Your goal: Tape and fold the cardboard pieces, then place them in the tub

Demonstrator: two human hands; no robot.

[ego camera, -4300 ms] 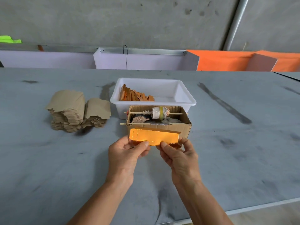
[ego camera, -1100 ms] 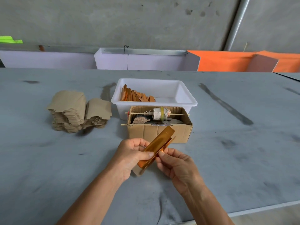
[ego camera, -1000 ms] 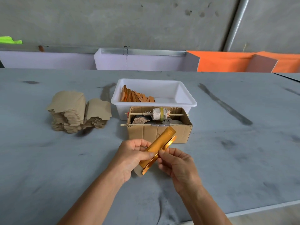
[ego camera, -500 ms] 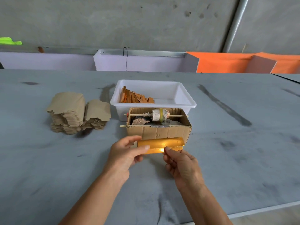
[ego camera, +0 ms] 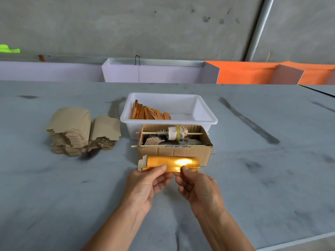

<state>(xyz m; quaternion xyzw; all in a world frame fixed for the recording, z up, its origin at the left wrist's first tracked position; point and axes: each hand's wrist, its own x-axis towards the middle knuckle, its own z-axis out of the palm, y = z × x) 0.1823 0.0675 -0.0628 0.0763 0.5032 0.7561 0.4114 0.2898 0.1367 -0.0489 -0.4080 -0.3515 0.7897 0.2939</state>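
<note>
Left hand (ego camera: 145,185), right hand (ego camera: 197,187) pinch gold cardboard piece (ego camera: 170,164) at near edge; underside fingers hidden, probably beneath.

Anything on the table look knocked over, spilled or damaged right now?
Nothing stands out. Both hands, left hand and right hand, pinch the gold cardboard piece in front of the brown box. Finished pieces lean in a row inside the white tub. The blank stack leans slightly but is intact.
</note>
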